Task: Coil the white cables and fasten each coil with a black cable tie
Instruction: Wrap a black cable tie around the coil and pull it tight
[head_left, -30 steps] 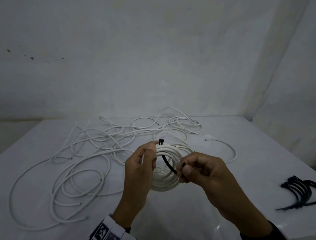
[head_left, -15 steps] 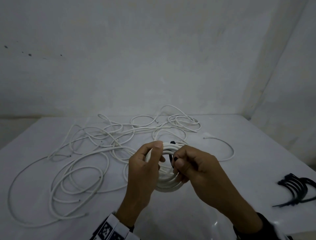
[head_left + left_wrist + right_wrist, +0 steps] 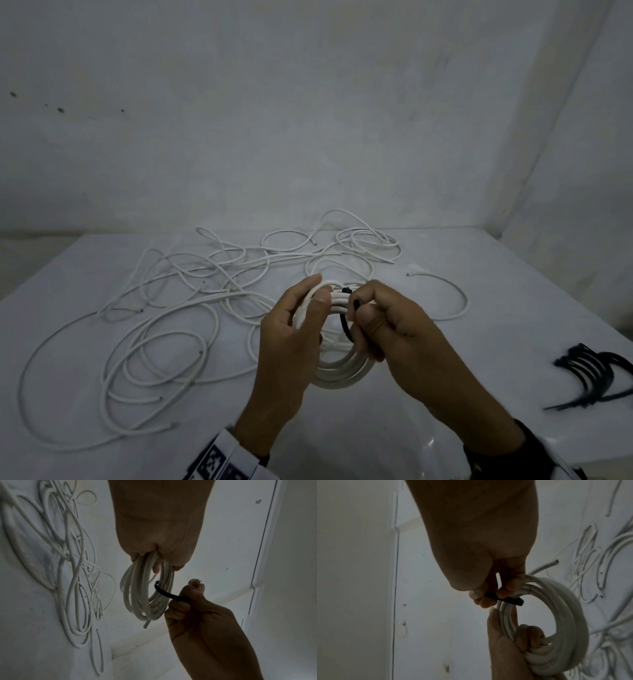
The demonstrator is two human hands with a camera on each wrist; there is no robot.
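white coil (image 3: 342,375), black cable tie (image 3: 345,327), white table (image 3: 479,308), black-and-white checked cuff (image 3: 219,460).

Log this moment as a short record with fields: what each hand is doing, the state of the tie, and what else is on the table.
left hand: grips the white cable coil, held above the table
right hand: pinches the black cable tie
tie state: looped round the coil's strands, head on top; whether it is locked cannot be told
loose white cables: tangled, uncoiled, on the table's left and far side
spare black cable ties: bundle at the table's right edge
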